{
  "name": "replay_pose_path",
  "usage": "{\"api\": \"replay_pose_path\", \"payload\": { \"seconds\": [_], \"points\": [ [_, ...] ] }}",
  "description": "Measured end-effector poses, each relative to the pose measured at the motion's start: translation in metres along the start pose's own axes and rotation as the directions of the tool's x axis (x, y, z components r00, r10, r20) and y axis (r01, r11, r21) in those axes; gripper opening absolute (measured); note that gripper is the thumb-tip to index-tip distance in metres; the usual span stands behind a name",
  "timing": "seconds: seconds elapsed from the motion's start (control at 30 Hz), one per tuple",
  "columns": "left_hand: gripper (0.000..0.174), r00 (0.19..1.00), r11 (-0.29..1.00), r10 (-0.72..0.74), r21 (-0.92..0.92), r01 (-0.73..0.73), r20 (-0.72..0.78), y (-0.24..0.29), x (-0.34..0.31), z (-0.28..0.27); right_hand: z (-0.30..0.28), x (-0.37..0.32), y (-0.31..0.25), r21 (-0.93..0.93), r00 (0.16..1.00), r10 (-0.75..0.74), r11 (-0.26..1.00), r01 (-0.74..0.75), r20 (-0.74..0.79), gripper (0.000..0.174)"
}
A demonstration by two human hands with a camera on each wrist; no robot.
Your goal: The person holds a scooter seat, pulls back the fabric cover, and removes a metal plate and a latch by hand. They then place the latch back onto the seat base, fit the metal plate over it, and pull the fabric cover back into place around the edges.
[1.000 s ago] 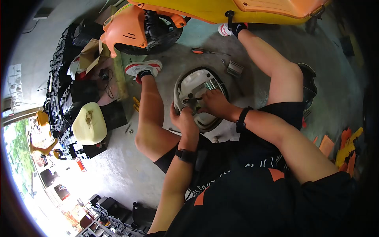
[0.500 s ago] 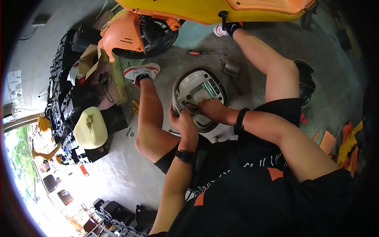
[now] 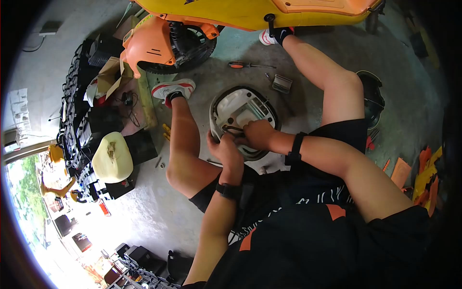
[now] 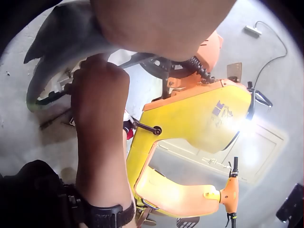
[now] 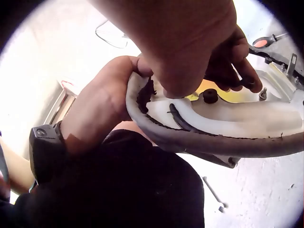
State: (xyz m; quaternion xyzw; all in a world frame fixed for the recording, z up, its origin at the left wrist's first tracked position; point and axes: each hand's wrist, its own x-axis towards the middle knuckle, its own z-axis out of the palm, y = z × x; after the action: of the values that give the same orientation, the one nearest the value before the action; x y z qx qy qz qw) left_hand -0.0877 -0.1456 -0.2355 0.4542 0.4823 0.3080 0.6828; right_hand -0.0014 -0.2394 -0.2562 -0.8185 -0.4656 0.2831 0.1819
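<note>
A curved seat pan (image 3: 234,107), pale inside with a dark cover edge, rests between the person's legs. At its near left rim, the left hand (image 3: 227,150) grips the edge with its thumb over the inner side. Close beside it, the right hand (image 3: 259,134) holds a dark metal tool (image 3: 233,128) that looks like pliers, its end over the pan's inner left side. In the right wrist view, the right hand's curled fingers (image 5: 242,59) reach over the pan, and the cover edge (image 5: 213,142) looks ragged. The right palm hides most of the tool there.
An orange-handled screwdriver (image 3: 248,65) and a small metal part (image 3: 281,83) lie beyond the pan. The yellow and orange scooter (image 3: 231,13) stands ahead. A cream foam cushion (image 3: 113,161) is at left, and a dark bowl-like shell (image 3: 373,98) at right. A wrench (image 5: 216,194) lies on the floor.
The right hand has come down toward the near rim, closer to the left hand, and the tool has turned with it. The left hand keeps its place on the rim.
</note>
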Motion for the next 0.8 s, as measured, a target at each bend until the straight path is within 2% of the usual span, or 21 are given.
{"api": "replay_pose_path", "payload": {
  "seconds": [0.1, 0.2, 0.27, 0.37, 0.47, 0.57, 0.7, 0.77, 0.8],
  "points": [
    [0.048, 0.999, 0.999, 0.047, 0.003, -0.047, 0.005, -0.006, 0.003, -0.003, -0.002, 0.004, -0.002, 0.008, 1.0, 0.028, 1.0, -0.028, -0.001, 0.072],
    [0.049, 0.997, 0.996, 0.074, 0.046, -0.075, 0.038, -0.005, 0.001, -0.001, -0.005, 0.006, -0.002, -0.009, 0.996, 0.034, 0.999, -0.034, 0.083, 0.074],
    [0.053, 0.989, 0.974, 0.147, 0.174, -0.146, 0.011, -0.013, 0.005, -0.004, -0.001, 0.009, -0.001, -0.021, 0.993, 0.029, 0.999, -0.027, 0.111, 0.073],
    [0.057, 0.996, 0.965, 0.092, 0.248, -0.087, -0.007, -0.018, 0.005, -0.008, 0.001, 0.009, -0.003, 0.024, 0.989, 0.042, 0.999, -0.045, 0.142, 0.07],
    [0.058, 0.991, 0.936, 0.135, 0.329, -0.128, 0.001, -0.03, 0.013, -0.016, 0.004, 0.008, -0.002, 0.05, 0.995, 0.012, 0.999, -0.018, 0.099, 0.063],
    [0.06, 0.995, 0.924, 0.092, 0.374, -0.077, -0.022, -0.025, 0.01, -0.013, 0.007, 0.007, -0.003, 0.058, 0.993, 0.032, 0.998, -0.039, 0.112, 0.06],
    [0.06, 0.993, 0.92, 0.112, 0.382, -0.088, -0.041, -0.027, 0.011, -0.013, 0.002, 0.007, -0.008, 0.085, 0.987, 0.053, 0.994, -0.067, 0.153, 0.058],
    [0.058, 0.999, 0.962, 0.036, 0.271, -0.027, -0.028, -0.012, 0.002, -0.004, -0.005, 0.006, -0.014, 0.072, 0.97, 0.135, 0.986, -0.152, 0.204, 0.055],
    [0.058, 0.999, 0.962, 0.039, 0.27, -0.028, -0.033, -0.009, 0.001, -0.002, -0.005, 0.007, -0.015, 0.072, 0.97, 0.13, 0.986, -0.148, 0.205, 0.055]
  ]
}}
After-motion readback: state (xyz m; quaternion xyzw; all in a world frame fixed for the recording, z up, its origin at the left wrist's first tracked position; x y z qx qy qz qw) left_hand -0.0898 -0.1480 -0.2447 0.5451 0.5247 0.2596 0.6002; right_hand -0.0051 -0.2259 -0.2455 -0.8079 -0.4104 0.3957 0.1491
